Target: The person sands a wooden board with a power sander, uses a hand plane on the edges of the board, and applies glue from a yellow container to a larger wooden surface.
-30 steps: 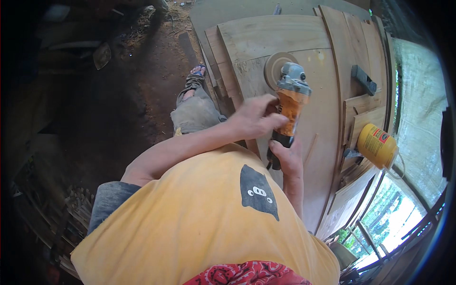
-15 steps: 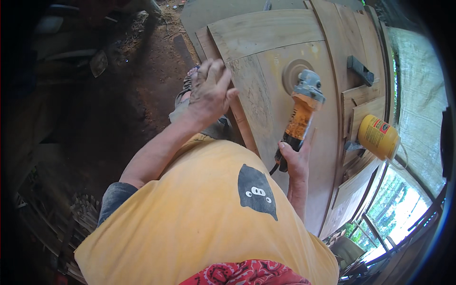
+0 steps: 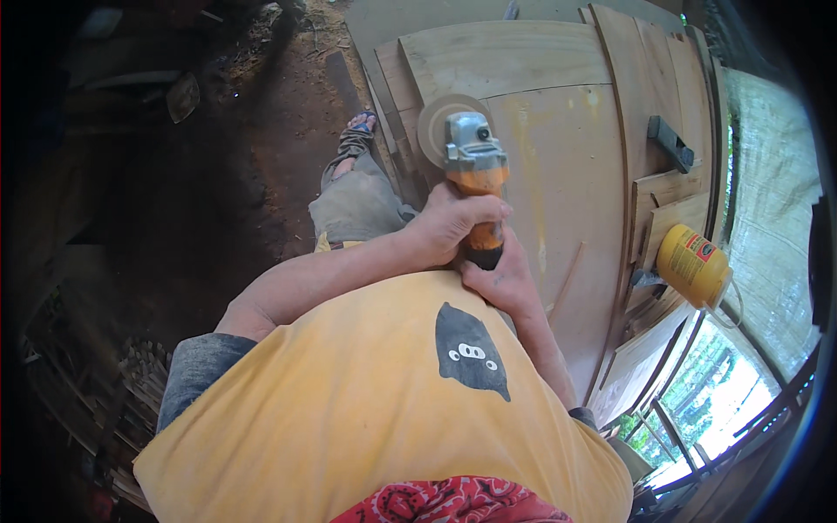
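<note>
angle grinder [image 3: 476, 159] held front and rear

it was over the left edge of the wooden panel [image 3: 562, 152]; whether the disc [image 3: 432, 131] touched was unclear. the left hand [image 3: 449, 225] was clamped round the orange body [image 3: 485, 235], the right hand [image 3: 508, 275] round the black handle [image 3: 484, 258], its fingers mostly hidden. the tool seemed hefty, rigid, head-heavy, best held there.

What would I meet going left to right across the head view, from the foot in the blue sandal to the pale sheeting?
Foot in the blue sandal → angle grinder → thin wooden strip → yellow tub → pale sheeting.
</note>
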`<state>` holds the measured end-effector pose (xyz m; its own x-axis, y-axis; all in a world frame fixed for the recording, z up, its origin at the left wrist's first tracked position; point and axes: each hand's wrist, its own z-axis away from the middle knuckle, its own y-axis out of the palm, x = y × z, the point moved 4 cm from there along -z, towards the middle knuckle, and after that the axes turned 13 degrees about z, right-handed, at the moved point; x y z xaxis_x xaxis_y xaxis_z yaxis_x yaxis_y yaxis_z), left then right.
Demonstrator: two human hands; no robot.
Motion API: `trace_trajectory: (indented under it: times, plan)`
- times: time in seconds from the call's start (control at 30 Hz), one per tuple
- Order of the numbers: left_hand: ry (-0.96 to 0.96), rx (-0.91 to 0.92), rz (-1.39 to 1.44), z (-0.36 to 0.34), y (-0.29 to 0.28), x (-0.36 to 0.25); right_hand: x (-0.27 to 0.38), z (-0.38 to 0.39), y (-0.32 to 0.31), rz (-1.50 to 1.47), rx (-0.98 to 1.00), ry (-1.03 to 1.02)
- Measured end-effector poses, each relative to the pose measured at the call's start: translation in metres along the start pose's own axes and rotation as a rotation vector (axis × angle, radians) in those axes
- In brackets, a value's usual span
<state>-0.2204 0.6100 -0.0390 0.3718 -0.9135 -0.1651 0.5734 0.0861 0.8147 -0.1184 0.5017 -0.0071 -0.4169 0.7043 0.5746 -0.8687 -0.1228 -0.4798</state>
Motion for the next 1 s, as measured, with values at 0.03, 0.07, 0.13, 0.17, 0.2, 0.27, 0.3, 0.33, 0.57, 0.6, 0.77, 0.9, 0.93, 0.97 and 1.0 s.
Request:
trace_trajectory:
  times: [0.03, 0.07, 0.13, 0.17, 0.2, 0.27, 0.3, 0.33, 0.57, 0.6, 0.77, 0.9, 0.93, 0.97, 1.0]
  plan:
    - [-0.005, -0.028, -0.009, -0.005, -0.001, -0.003, 0.005, -0.005, 0.0, 0.052, -0.016, -0.011]
    - [0.023, -0.032, -0.005, -0.008, -0.004, -0.009, 0.01, -0.011, 0.0, 0.102, -0.031, -0.022]
    - [0.063, -0.07, 0.001, -0.015, -0.007, -0.017, 0.016, -0.02, 0.0, 0.098, -0.016, -0.005]
    - [0.058, -0.031, 0.004, -0.016, -0.005, -0.016, 0.019, -0.02, 0.001, 0.09, -0.008, -0.04]
    - [0.043, -0.023, -0.009, -0.017, -0.003, -0.014, 0.017, -0.017, 0.001, 0.096, -0.005, 0.018]
    - [0.026, -0.01, -0.029, -0.012, 0.001, -0.005, 0.018, -0.005, 0.001, -0.072, -0.024, -0.04]
    - [-0.018, -0.023, -0.089, -0.006, 0.004, 0.005, 0.015, 0.003, 0.002, -0.07, -0.013, -0.017]
    - [-0.052, -0.012, -0.134, -0.001, 0.006, 0.011, 0.013, 0.014, 0.002, -0.091, -0.048, -0.023]
    - [-0.027, -0.001, -0.101, -0.005, -0.008, -0.007, 0.0, 0.002, 0.023, -0.099, 0.012, 0.111]
    - [-0.01, 0.001, -0.077, -0.008, -0.008, -0.009, -0.002, -0.001, 0.026, -0.062, -0.019, 0.132]
    - [-0.125, 0.022, -0.135, -0.003, -0.007, 0.001, -0.001, 0.016, 0.043, -0.222, -0.182, 0.061]
    - [-0.207, 0.042, -0.192, 0.002, -0.012, -0.02, 0.019, 0.015, 0.061, -0.294, -0.207, 0.099]
    - [-0.194, 0.02, -0.22, -0.003, -0.017, -0.037, 0.032, 0.007, 0.066, -0.33, -0.215, 0.028]
    - [-0.189, -0.011, -0.263, -0.008, -0.021, -0.051, 0.039, 0.003, 0.071, -0.349, -0.228, 0.099]
    - [-0.199, 0.039, -0.265, -0.015, -0.021, -0.064, 0.047, -0.003, 0.073, -0.303, -0.248, 0.147]
